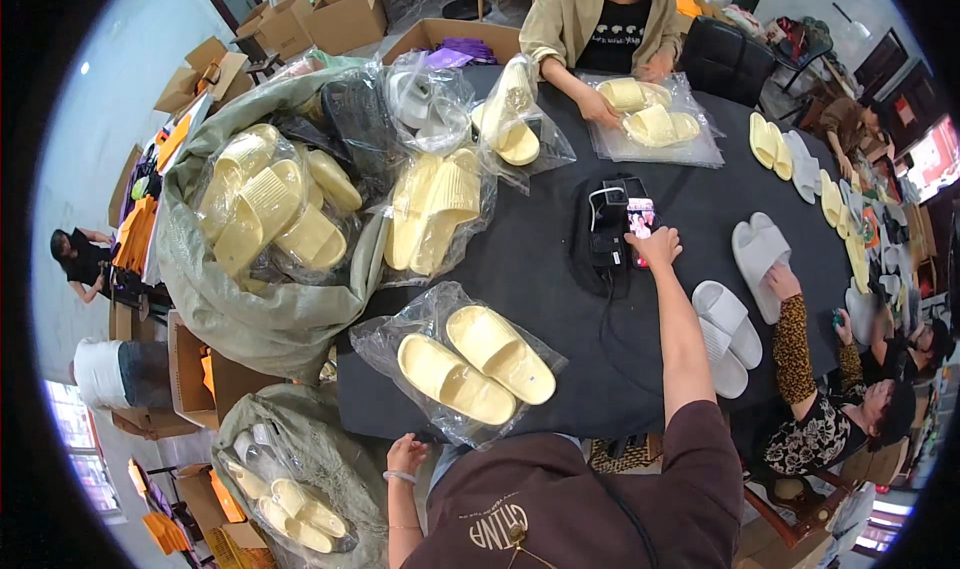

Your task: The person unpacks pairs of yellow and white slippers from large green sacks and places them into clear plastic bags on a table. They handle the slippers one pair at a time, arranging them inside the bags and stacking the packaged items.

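My right hand reaches across the black-covered table, its fingers apart and touching the lower part of a smartphone with a lit screen. The phone rests beside a black device with a cable. My left hand is low at the table's near edge, fingers loosely bent and apart, holding nothing that I can see. Nearest to it is a pair of pale yellow slippers in a clear plastic bag, lying on the table. Grey slippers lie right of my forearm.
A large green woven sack with bagged yellow slippers stands at the left; another sack sits lower. Across the table a person's hand touches bagged slippers. At the right, another person's hand is on a grey slipper.
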Action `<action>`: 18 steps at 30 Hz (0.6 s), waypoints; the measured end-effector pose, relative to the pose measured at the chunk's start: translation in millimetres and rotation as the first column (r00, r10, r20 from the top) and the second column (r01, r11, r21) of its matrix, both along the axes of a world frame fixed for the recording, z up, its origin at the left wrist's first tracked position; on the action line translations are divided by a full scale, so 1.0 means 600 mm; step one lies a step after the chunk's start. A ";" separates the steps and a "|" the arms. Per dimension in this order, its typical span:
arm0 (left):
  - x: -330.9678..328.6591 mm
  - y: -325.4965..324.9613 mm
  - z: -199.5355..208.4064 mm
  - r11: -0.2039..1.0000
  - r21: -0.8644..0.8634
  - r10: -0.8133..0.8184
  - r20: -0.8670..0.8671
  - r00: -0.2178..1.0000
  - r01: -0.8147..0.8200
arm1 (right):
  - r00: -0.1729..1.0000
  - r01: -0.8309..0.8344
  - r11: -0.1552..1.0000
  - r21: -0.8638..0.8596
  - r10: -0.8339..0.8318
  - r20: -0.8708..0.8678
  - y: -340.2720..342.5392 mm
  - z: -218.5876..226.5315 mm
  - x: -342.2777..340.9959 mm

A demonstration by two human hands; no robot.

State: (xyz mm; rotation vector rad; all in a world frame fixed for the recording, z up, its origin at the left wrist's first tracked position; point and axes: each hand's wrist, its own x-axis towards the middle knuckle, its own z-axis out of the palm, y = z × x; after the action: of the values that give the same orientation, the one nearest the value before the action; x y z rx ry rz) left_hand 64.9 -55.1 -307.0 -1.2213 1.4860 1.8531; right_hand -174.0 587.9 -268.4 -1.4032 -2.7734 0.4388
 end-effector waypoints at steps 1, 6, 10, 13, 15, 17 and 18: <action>-0.005 0.009 0.003 1.000 -0.015 -0.013 0.009 1.000 0.013 | 1.000 -0.016 1.000 0.025 0.016 -0.008 -0.001 0.005 0.000; -0.030 0.037 0.026 0.997 -0.051 -0.061 -0.043 0.997 0.059 | 0.999 -0.011 0.999 0.043 0.013 -0.046 -0.003 0.005 0.004; -0.042 0.026 0.024 0.994 -0.091 -0.075 -0.076 0.994 0.068 | 1.000 0.004 1.000 -0.009 -0.005 -0.030 0.001 0.001 0.004; -0.061 0.006 0.008 0.984 -0.172 -0.065 -0.102 0.993 0.047 | 0.999 0.001 0.998 -0.058 0.001 0.033 -0.002 0.010 0.006; -0.083 -0.007 0.001 0.972 -0.231 -0.088 -0.165 0.982 0.048 | 0.997 -0.010 0.997 -0.081 0.017 0.077 -0.002 0.013 0.009; -0.118 -0.022 -0.004 0.969 -0.246 -0.058 -0.253 0.966 -0.006 | 0.994 -0.012 0.993 -0.113 0.024 0.105 0.004 0.018 0.013; -0.134 -0.029 -0.002 0.957 -0.290 -0.061 -0.278 0.959 -0.024 | 0.995 -0.002 0.990 -0.141 0.016 0.100 0.011 0.022 0.014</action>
State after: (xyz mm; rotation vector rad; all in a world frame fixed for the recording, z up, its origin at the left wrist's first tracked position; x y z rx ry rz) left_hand -15.4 -72.7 -308.2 -1.0918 1.9788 1.9082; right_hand -165.8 594.3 -255.2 -1.4812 -2.8808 0.5906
